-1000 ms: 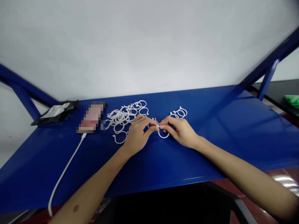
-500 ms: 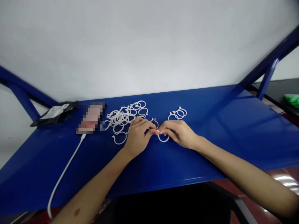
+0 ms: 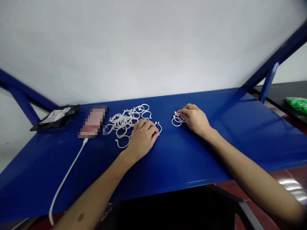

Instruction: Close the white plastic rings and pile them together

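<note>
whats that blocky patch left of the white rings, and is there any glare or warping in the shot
Head view: the patch is pixelation over a pinkish thing with a white cable; rings, left hand and right hand are sharp; glare only on the shiny floor at lower right; the blue table splays outward at its edges, a wide-angle warp.

pink object (image 3: 93, 122) blurred out | cable (image 3: 66, 174) cut by bottom edge | green thing (image 3: 297, 103) cut by right edge | left hand (image 3: 141, 140) hides some rings (image 3: 124, 121) | right hand's (image 3: 195, 119) grip on ring stack (image 3: 176, 121) unclear
</note>
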Tool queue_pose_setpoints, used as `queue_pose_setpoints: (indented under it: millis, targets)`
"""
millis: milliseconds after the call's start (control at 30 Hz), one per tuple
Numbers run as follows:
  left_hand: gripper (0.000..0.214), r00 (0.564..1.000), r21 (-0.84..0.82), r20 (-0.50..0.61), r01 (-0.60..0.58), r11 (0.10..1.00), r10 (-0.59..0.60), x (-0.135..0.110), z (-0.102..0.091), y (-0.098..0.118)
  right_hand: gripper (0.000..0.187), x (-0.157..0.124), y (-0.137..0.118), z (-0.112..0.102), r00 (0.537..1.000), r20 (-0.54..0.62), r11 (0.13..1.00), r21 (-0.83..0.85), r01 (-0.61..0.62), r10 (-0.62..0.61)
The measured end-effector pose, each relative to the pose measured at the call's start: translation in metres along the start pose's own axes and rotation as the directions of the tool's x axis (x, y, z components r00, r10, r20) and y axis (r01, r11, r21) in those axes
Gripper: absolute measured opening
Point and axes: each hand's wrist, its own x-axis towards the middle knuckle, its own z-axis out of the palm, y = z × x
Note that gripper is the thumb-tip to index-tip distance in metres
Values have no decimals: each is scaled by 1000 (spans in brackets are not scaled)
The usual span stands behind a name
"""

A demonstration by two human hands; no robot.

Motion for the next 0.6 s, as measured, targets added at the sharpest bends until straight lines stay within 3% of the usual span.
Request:
queue_pose_setpoints:
  millis: [233, 600]
  targets:
    - [7, 997, -86, -74, -28, 996, 21, 1, -2, 6, 34, -3, -6, -4, 997, -69, 996, -88, 17, -23]
    - [7, 989, -130, -130, -85, 988, 68, 2, -4, 8, 33, -5, -11, -3, 999, -35, 994, -113, -8, 4]
